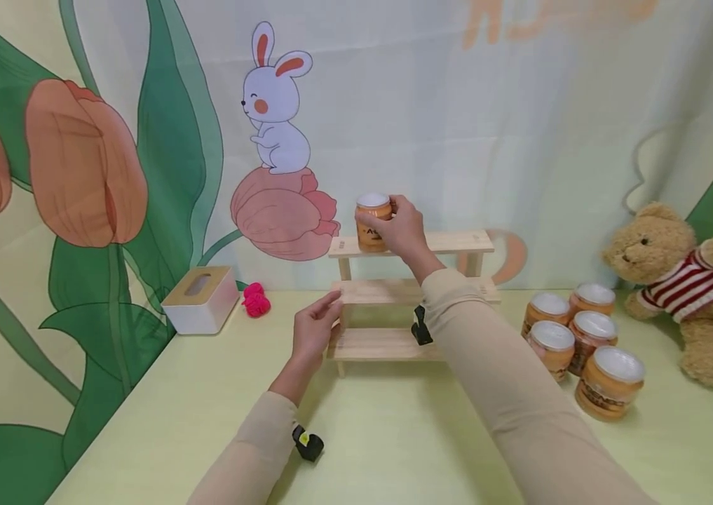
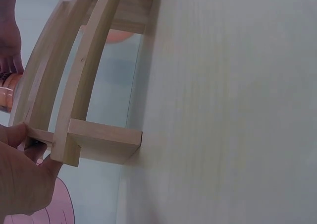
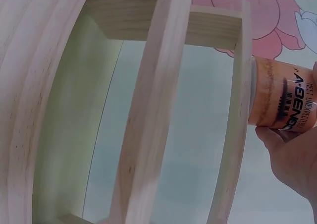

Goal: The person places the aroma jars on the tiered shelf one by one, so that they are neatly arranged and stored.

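Head view looks down across table (image 1: 394, 435); both wrist views sit close against shared wooden shelf (image 1: 394, 291).

Open table in front of the wooden shelf (image 1: 388, 344) – five jars (image 1: 573, 354), seemingly touching, crowd its right.
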Motion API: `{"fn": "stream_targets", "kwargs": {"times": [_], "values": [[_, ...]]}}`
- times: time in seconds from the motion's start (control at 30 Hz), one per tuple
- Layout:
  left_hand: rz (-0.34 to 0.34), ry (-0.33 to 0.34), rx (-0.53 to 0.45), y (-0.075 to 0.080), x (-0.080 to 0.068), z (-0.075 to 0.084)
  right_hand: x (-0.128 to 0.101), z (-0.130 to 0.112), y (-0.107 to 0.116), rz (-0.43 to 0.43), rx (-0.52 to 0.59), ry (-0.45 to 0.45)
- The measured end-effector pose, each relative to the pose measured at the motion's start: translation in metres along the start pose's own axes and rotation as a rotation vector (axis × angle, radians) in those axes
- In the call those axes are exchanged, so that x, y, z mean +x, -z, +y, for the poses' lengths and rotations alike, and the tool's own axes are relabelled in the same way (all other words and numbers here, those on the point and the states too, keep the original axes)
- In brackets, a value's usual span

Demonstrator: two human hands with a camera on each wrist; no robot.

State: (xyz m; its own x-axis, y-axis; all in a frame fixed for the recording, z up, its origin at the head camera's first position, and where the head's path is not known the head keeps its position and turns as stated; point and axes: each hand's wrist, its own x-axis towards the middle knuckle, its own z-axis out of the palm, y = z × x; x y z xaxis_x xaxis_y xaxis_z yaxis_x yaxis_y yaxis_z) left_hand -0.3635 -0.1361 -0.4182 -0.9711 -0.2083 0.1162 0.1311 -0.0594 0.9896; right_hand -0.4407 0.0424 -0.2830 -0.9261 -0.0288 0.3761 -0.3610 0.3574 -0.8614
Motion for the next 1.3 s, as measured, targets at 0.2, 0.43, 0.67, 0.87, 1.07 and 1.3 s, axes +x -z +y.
{"fn": "stream_targets", "kwargs": {"times": [0.2, 0.43, 0.67, 0.87, 1.07, 1.3], "values": [[-0.016, -0.014, -0.002, -0.002, 0.000, -0.001, -0.002, 0.004, 0.002, -0.016, -0.045, -0.008], [-0.019, -0.010, 0.021, 0.000, -0.002, 0.001, -0.011, 0.008, 0.014, -0.009, -0.079, -0.011], [-0.010, -0.012, 0.032, 0.001, -0.001, 0.001, -0.039, 0.018, 0.026, -0.038, -0.099, -0.018], [-0.021, -0.004, 0.017, -0.001, -0.003, 0.000, -0.068, 0.025, 0.037, -0.033, -0.104, 0.049], [-0.024, -0.006, 0.023, 0.000, -0.001, 0.000, -0.096, 0.027, 0.065, -0.104, -0.119, 0.151], [-0.014, -0.007, 0.024, -0.003, -0.001, 0.000, -0.127, 0.050, 0.114, -0.255, -0.137, 0.268]]}}
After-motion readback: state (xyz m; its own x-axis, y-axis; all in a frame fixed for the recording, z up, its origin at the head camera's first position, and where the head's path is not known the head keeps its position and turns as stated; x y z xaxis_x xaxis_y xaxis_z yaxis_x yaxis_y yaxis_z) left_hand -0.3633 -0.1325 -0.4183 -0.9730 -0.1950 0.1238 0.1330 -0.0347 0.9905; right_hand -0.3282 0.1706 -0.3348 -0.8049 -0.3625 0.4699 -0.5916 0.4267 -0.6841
